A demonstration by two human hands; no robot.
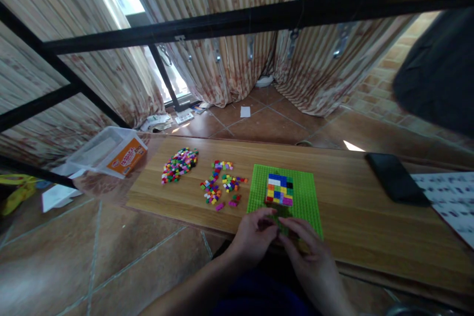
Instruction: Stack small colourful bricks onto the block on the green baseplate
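Observation:
A green baseplate [303, 192] lies on a wooden board [355, 217], with a small block of coloured bricks [279, 190] built on it. My left hand [254, 237] and my right hand [309, 252] meet at the plate's near edge, fingers curled and pinched together over something too small to make out. Loose coloured bricks lie in a heap [178, 164] at the far left of the board and in a scattered group [222, 187] beside the plate.
A clear plastic tub with an orange label [111, 150] lies tipped at the board's left end. A black phone [396, 177] and a printed sheet [452, 197] rest at the right. Black metal bars [237, 22] cross overhead. Curtains and tiled floor lie beyond.

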